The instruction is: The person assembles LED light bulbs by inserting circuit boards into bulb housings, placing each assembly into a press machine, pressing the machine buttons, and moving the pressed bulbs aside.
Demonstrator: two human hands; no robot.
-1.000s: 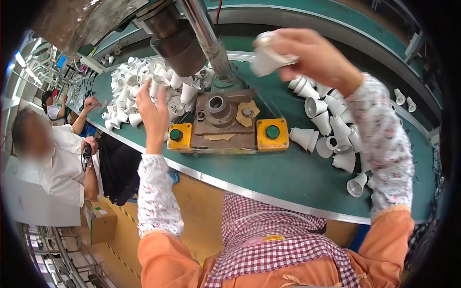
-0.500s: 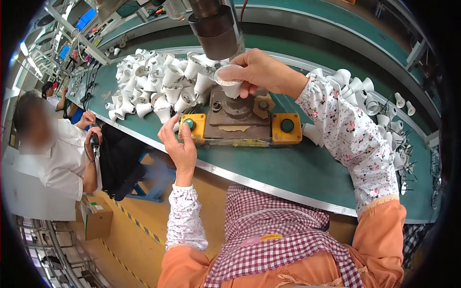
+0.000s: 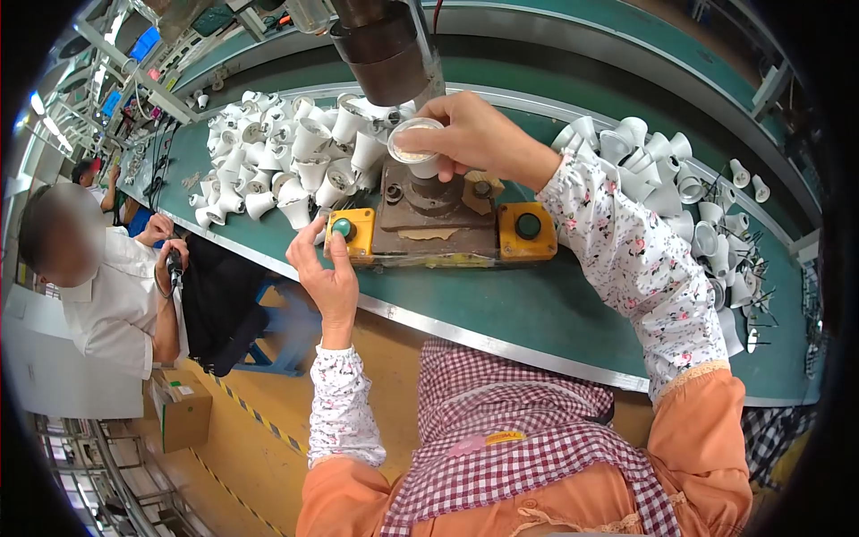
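My right hand (image 3: 479, 139) grips a white cone-shaped lamp housing (image 3: 419, 164), thumb inside its rim and fingers around its side. The housing sits upright over the round post of the brown metal press base (image 3: 438, 231); whether it is fully seated cannot be seen. Above and slightly left hangs the dark cylindrical press head (image 3: 380, 58). My left hand (image 3: 327, 282) is by the left yellow button box (image 3: 361, 247), thumb and fingers apart at its green button (image 3: 344, 228). On the right side is a second yellow box (image 3: 519, 247) with a dark green button.
A large heap of white housings (image 3: 268, 152) covers the bench's left part. More white housings (image 3: 667, 174), some with wires, lie to the right. The green bench (image 3: 465, 300) has a metal front edge. A person (image 3: 112, 268) sits at the left holding a small dark object.
The view has shifted slightly. My right hand still holds the housing over the post, its opening now tipped more toward me. My left hand remains beside the left button.
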